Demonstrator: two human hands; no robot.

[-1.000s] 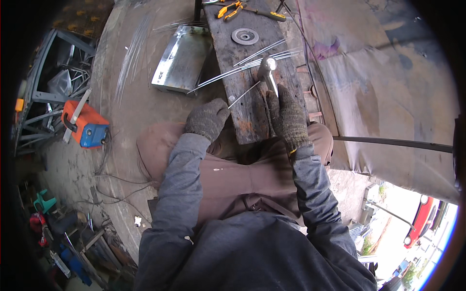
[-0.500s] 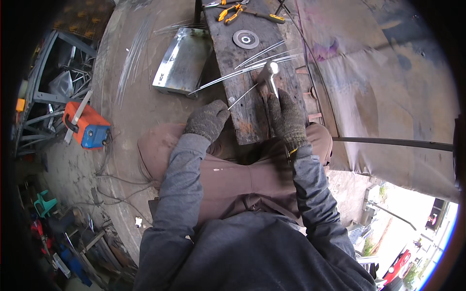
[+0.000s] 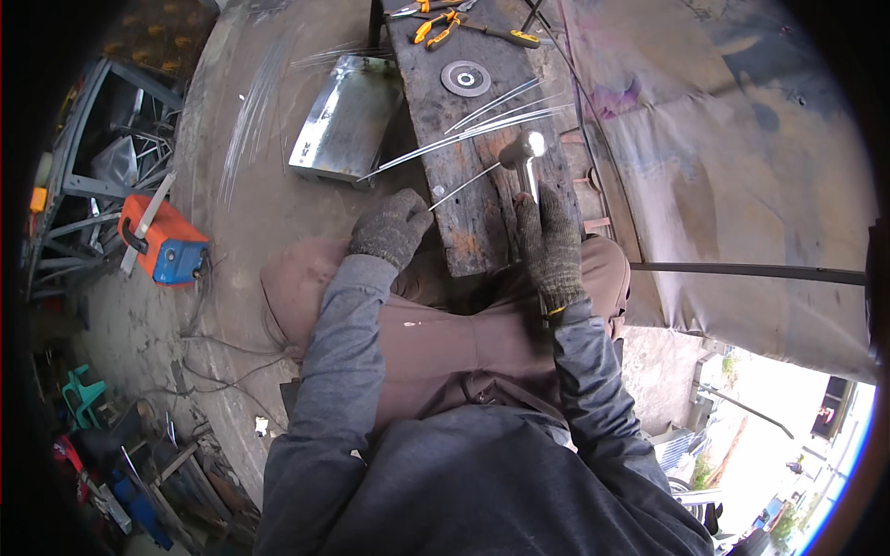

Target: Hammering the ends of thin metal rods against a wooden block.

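Note:
My left hand (image 3: 393, 226), in a dark knitted glove, is closed on the near end of a thin metal rod (image 3: 464, 188) at the left edge of a worn wooden bench (image 3: 464, 246). The rod slants up to the right across the planks. My right hand (image 3: 553, 236), gloved too, grips the shiny metal handle of a hammer (image 3: 530, 171). Its bright head (image 3: 522, 150) sits over the rod's far end; whether they touch I cannot tell. Just beyond the hammer, several more thin rods (image 3: 454, 139) lie across the bench, some jutting past its left edge.
A grinding disc (image 3: 465, 79) and yellow-and-black pliers (image 3: 440, 31) lie farther up the bench. Left of it is a sheet-metal box (image 3: 345, 120) on the floor. An orange-and-blue machine (image 3: 165, 241) with a cable stands at far left, near a metal frame (image 3: 93, 185). A large sheet (image 3: 732, 185) hangs at right.
The hammer head has shifted slightly right and toward me, and its handle now points more straight back. My left hand keeps the rod in nearly the same place.

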